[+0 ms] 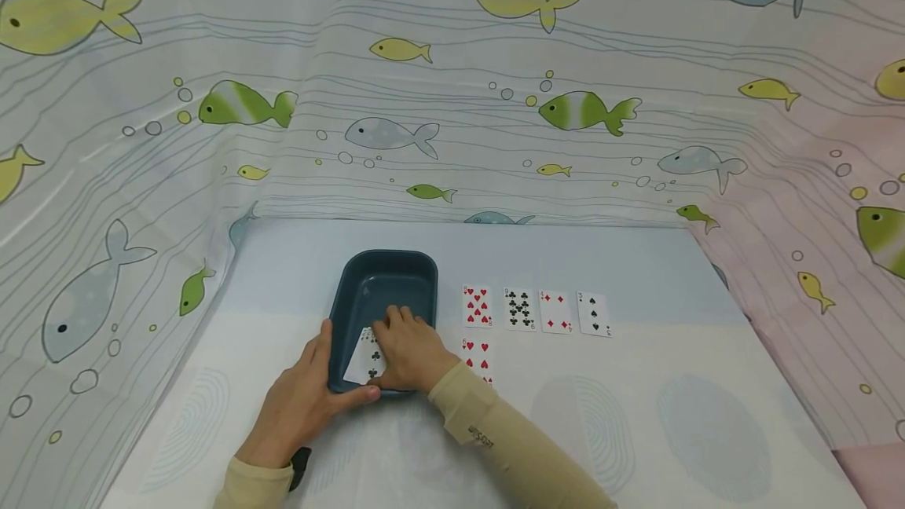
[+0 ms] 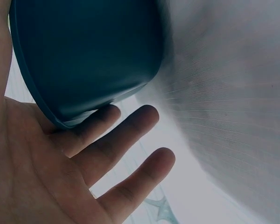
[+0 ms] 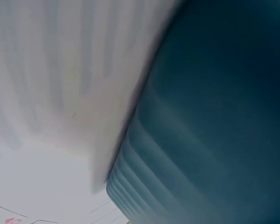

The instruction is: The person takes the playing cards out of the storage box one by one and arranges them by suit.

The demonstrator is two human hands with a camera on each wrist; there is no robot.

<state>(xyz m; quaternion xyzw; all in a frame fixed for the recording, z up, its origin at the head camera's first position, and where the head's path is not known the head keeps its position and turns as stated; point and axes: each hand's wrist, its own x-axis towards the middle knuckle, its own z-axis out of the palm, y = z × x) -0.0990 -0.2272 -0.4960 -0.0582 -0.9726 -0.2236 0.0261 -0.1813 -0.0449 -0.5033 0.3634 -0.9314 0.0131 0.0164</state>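
A dark teal tray lies on the table, longer than it is wide. My left hand holds its near left corner, thumb along the near rim and fingers along the left side. The left wrist view shows those fingers against the tray's outer wall. Inside the near end is a white playing card with black clubs. My right hand reaches over the right rim and grips this card, fingers at its far edge and thumb at its near end. The hand covers the card's right part. Only the tray's ribbed wall fills the right wrist view.
Right of the tray, a row holds an eight of hearts, nine of clubs, four of diamonds and three of spades. A six of hearts lies below the first, partly under the right sleeve. Fish-print curtains surround the table.
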